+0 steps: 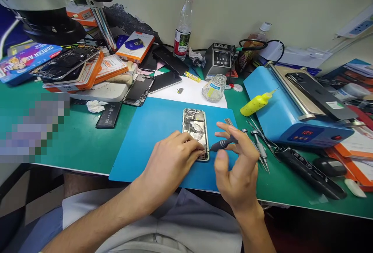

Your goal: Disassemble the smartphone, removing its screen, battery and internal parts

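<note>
An opened phone (196, 128) lies face-up on the blue mat (145, 136), its insides showing. My left hand (171, 159) rests on the phone's lower left corner, fingers curled and pressed on it. My right hand (237, 167) pinches a small dark screwdriver (223, 144) between thumb and fingers. The screwdriver's tip touches the phone's bottom edge. My other right fingers are raised and spread.
Several screwdrivers and tweezers (258, 144) lie right of the mat beside a black tool (309, 171). A yellow squeeze bottle (256, 103) leans on a blue machine (291, 105). A glass jar (215, 86), plastic bottle (183, 23), soldering station (218, 59), phone parts (138, 89) and microscope (52, 4) stand behind.
</note>
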`<state>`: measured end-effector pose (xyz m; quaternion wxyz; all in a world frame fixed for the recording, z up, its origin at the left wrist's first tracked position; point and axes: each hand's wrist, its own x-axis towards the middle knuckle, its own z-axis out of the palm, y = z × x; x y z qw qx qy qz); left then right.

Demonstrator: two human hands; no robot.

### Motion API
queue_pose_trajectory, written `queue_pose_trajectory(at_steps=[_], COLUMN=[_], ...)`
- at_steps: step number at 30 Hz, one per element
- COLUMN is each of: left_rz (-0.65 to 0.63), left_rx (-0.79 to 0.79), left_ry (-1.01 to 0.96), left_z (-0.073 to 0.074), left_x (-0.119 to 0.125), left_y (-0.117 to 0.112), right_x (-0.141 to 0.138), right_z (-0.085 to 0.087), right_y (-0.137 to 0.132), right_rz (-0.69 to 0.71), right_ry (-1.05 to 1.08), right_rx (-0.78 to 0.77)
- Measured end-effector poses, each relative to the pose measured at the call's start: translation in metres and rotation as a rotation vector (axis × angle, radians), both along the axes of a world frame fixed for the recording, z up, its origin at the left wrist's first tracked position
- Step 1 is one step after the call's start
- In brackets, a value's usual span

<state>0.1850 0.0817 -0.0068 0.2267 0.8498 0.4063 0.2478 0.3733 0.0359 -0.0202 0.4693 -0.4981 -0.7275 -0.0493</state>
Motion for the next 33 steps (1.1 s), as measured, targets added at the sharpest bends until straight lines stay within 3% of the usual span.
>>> queue_pose_trajectory(at_steps=[4, 9, 14, 33], left_rz=[0.017, -0.004, -0.014, -0.034], left_rx=[0.015, 0.023, 0.058, 0.072], left_ry=[-0.022, -0.066, -0.058, -0.114], left_z=[-0.001, -0.006, -0.010, -0.015], left_x=[0.003, 0.002, 0.001, 0.000], left_y=[0.001, 0.000, 0.000, 0.001], right_x=[-0.002, -0.004, -0.002, -0.001], right_z=[0.000, 0.003, 0.001, -0.002], right_y=[0.001, 0.000, -0.004, -0.007], right_rz=[-0.076, 0.043, -0.028, -0.029], right_ry=[0.082, 0.326, 0.238, 0.154], right_rx=[-0.018, -0.117, -0.044, -0.112])
